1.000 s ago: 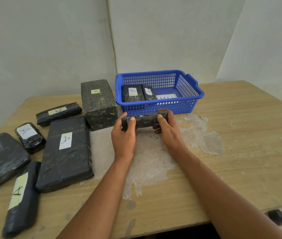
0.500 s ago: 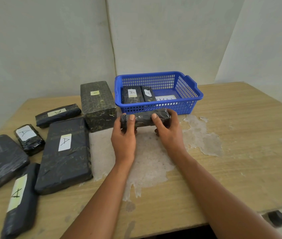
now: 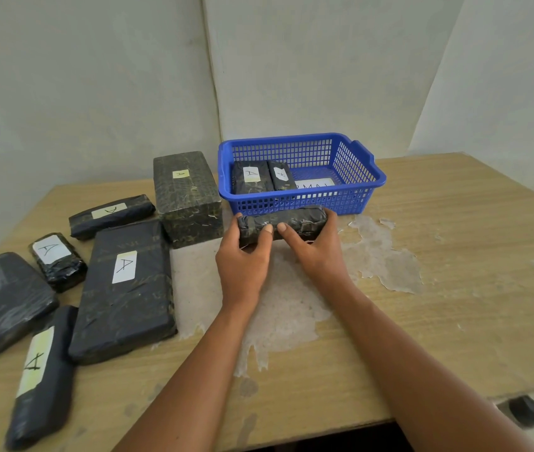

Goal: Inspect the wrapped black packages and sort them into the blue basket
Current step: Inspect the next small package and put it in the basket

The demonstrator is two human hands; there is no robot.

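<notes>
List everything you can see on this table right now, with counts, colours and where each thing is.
held package: one, black, gripped in both hands just in front of the basket
blue basket: one, blue, back middle of the table
packages in basket: two, black with white labels, left end of the basket
white paper: one, lettered, on the basket floor
packages on table: six, black, left of the hands, each with a pale label
table: one, tan wood with worn pale patches
left hand: grips the held package's left end
right hand: grips its right end

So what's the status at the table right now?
Left hand and right hand both grip the package. It's just short of the blue basket. Two packages already inside; nothing in the way.
</notes>
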